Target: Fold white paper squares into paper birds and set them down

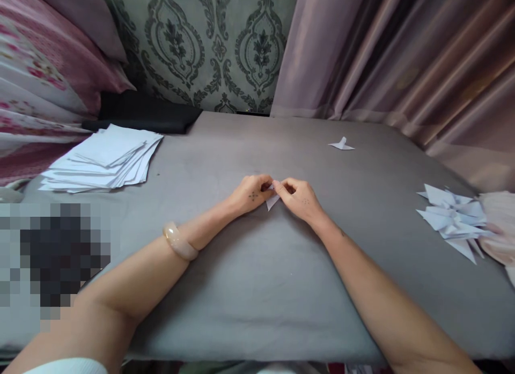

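Near the middle of the grey-covered surface, my left hand and my right hand meet at the fingertips. Between them they pinch a small piece of folded white paper. One pointed corner of it hangs down below my fingers; the rest is hidden by them. Both hands are closed, thumbs and fingers pressed together on the paper. A bangle circles my left forearm.
A stack of white paper sheets lies at the left, with a black item behind it. One folded paper piece sits at the far right. Several folded pieces are heaped at the right edge beside pale fabric. Curtains border the right.
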Action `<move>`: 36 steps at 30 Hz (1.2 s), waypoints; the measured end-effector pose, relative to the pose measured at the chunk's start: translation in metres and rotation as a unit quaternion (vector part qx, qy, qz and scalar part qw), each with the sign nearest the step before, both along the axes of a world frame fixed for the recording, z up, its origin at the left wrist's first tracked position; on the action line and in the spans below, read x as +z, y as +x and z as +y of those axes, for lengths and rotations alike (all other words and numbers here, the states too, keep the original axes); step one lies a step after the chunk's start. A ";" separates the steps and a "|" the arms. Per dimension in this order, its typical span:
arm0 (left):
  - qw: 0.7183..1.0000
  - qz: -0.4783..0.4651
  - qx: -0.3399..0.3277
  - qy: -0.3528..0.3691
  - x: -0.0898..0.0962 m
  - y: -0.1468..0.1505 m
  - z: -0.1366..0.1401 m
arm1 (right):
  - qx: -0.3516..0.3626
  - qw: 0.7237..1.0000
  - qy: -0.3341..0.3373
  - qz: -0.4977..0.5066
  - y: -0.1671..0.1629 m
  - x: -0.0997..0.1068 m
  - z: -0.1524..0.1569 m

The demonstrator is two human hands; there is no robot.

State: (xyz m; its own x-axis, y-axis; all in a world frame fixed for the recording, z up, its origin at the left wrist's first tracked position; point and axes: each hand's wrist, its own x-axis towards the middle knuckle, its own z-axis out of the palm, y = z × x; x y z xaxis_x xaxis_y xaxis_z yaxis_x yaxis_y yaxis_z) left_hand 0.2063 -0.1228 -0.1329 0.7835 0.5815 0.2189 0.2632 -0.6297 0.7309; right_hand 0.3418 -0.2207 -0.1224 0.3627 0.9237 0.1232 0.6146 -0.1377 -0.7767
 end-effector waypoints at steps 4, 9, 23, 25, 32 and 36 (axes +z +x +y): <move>1.000 0.003 0.004 0.009 0.002 0.000 -0.001 | 0.000 1.000 0.001 0.013 0.002 -0.001 0.003; 1.000 0.004 0.003 0.011 0.002 -0.001 0.000 | 0.032 0.999 0.004 0.028 0.008 -0.006 0.002; 1.000 -0.002 0.013 0.016 -0.003 0.001 -0.004 | -0.034 0.999 -0.025 0.014 0.002 0.003 0.003; 1.000 -0.001 0.015 0.020 -0.004 0.001 -0.003 | -0.035 0.998 -0.036 0.038 0.001 0.005 0.003; 0.999 0.005 -0.011 0.031 -0.004 0.000 -0.002 | -0.053 0.966 -0.119 0.224 0.005 0.011 0.002; 1.000 0.000 -0.011 0.026 -0.002 -0.001 -0.003 | -0.034 0.952 -0.138 0.271 0.009 0.011 0.002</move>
State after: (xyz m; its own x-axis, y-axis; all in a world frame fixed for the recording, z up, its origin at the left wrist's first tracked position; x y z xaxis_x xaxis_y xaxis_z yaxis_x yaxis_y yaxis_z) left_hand 0.2053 -0.1259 -0.1349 0.7955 0.5527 0.2485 0.2497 -0.6726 0.6966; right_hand 0.3509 -0.2184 -0.1112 0.3635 0.8665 -0.3422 0.1170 -0.4069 -0.9060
